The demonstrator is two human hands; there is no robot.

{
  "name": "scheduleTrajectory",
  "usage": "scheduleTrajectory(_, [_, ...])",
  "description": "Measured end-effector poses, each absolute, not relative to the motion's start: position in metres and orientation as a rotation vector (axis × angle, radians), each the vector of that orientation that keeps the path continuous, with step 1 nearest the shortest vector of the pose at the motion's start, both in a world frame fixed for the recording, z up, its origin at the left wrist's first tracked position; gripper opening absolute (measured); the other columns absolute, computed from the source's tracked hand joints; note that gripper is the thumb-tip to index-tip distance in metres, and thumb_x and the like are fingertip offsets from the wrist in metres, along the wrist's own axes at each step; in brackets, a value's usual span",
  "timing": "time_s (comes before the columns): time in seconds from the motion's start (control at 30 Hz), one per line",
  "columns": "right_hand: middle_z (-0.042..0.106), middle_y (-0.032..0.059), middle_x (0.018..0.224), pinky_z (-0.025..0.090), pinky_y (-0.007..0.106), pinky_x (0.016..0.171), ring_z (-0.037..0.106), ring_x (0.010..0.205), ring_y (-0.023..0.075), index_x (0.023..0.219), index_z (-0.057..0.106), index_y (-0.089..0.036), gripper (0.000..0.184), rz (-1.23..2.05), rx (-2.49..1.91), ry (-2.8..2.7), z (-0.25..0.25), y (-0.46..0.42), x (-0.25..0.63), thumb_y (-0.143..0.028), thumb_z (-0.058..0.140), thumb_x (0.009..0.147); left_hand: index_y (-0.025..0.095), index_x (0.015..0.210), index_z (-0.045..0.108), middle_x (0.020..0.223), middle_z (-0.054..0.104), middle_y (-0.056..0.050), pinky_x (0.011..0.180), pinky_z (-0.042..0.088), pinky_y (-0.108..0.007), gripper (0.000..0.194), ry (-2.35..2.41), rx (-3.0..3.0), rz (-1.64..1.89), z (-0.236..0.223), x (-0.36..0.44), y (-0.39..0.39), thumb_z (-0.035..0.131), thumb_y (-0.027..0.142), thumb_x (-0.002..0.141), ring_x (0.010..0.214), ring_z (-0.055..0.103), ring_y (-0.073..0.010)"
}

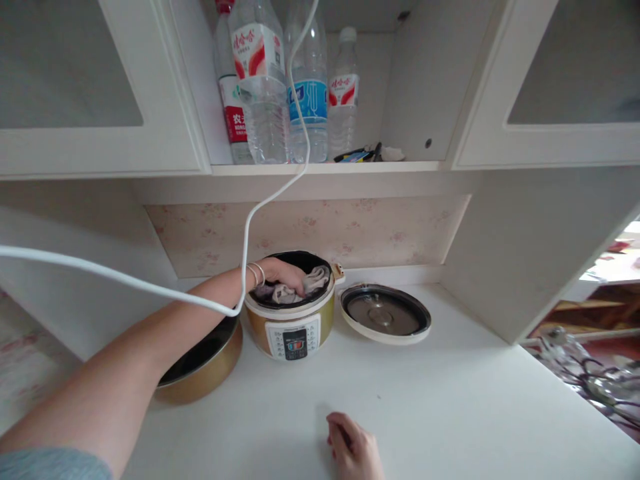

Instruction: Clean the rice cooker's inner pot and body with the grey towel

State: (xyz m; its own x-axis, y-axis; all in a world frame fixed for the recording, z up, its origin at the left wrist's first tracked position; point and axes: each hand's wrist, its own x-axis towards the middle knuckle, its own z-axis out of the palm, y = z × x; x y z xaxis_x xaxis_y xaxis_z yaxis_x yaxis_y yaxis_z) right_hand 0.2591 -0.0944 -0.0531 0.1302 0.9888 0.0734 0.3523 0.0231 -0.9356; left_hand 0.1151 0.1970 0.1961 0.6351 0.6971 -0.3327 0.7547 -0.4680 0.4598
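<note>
My left hand reaches down into an electric cooker with a gold body and a front control panel. Its fingers are closed on a greyish cloth bunched inside, and the fingertips are partly hidden in the folds. Over the white counter, near the bottom of the view, my right hand is curled into a loose fist with nothing visible in it. A gold pot with a dark inside stands to the cooker's left, partly behind my left forearm. The cooker's round lid lies upturned on the right.
A white cable hangs across the view in front of my left forearm. Above, the open cabinet shelf holds several plastic bottles and small dark items. White side panels flank the counter.
</note>
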Motion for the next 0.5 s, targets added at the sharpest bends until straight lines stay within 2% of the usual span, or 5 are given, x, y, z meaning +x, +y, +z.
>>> scheduleTrajectory(0.1, [0.066,0.0047,0.063,0.044,0.021,0.053,0.06,0.055,0.0155,0.085,0.069,-0.018,0.041,0.878,-1.512,-1.366,-0.051,-0.095,0.259,-0.051,0.043,0.089,0.015,0.088,0.071,0.082,0.075,-0.005,0.064,0.055,-0.024,0.021,1.196,2.011,0.166,0.193,0.141,0.189,0.068,0.024,0.069,0.068,0.069,-0.0175])
scheduleTrajectory(0.23, [0.066,0.0049,0.065,0.045,0.021,0.053,0.06,0.055,0.0156,0.087,0.068,-0.018,0.042,0.898,-1.521,-1.341,-0.052,-0.095,0.258,-0.051,0.043,0.088,0.01,0.095,0.066,0.094,0.073,-0.013,0.066,0.053,-0.024,0.022,1.456,1.735,0.601,0.185,0.164,0.202,0.059,0.016,0.075,0.077,0.07,-0.0184])
scheduleTrajectory(0.37, [0.065,0.0042,0.063,0.044,0.021,0.052,0.06,0.054,0.0154,0.086,0.068,-0.019,0.041,0.891,-1.531,-1.329,-0.052,-0.094,0.257,-0.049,0.041,0.089,0.006,0.098,0.064,0.101,0.07,-0.02,0.066,0.053,-0.025,0.025,1.569,1.695,0.701,0.182,0.17,0.214,0.057,0.015,0.076,0.084,0.07,-0.0216])
scheduleTrajectory(0.5, [0.067,0.0035,0.065,0.044,0.02,0.056,0.063,0.059,0.0155,0.086,0.069,-0.02,0.034,0.846,-1.578,-1.38,-0.046,-0.095,0.255,-0.041,0.042,0.09,0.009,0.092,0.066,0.09,0.073,-0.013,0.06,0.052,-0.023,0.023,1.463,1.732,0.652,0.185,0.168,0.203,0.062,0.017,0.071,0.072,0.069,-0.0186])
